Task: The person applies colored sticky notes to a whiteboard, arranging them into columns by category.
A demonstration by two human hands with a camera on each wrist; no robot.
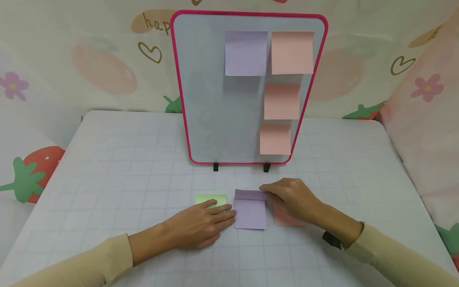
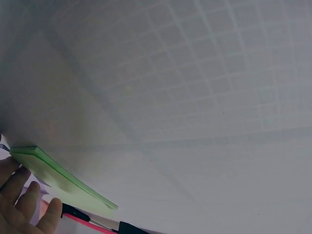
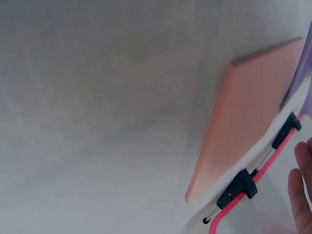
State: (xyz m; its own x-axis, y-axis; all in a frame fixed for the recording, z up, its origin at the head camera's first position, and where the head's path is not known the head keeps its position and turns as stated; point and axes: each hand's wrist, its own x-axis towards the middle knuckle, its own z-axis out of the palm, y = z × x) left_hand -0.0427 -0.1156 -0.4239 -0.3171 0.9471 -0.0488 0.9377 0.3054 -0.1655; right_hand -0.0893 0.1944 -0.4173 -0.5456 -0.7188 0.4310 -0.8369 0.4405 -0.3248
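A purple sticky pad [image 1: 250,213] lies on the table in front of the whiteboard [image 1: 215,99]. My right hand [image 1: 267,191] pinches the far right corner of its top purple sheet, whose far edge is curled up. My left hand [image 1: 224,213] lies flat, its straight fingers pressing against the purple pad's left edge and partly covering a green pad [image 1: 209,198]. A pink pad [image 1: 283,218] sits under my right hand. The left wrist view shows the green pad [image 2: 63,180] beside my fingers [image 2: 19,204]. The right wrist view shows the pink pad [image 3: 248,117].
The whiteboard stands upright on two black feet [image 1: 215,167], carrying one purple note [image 1: 246,53] and three pink notes [image 1: 292,52] down its right side. The gridded table [image 1: 125,159] is bounded by patterned walls at the back and both sides.
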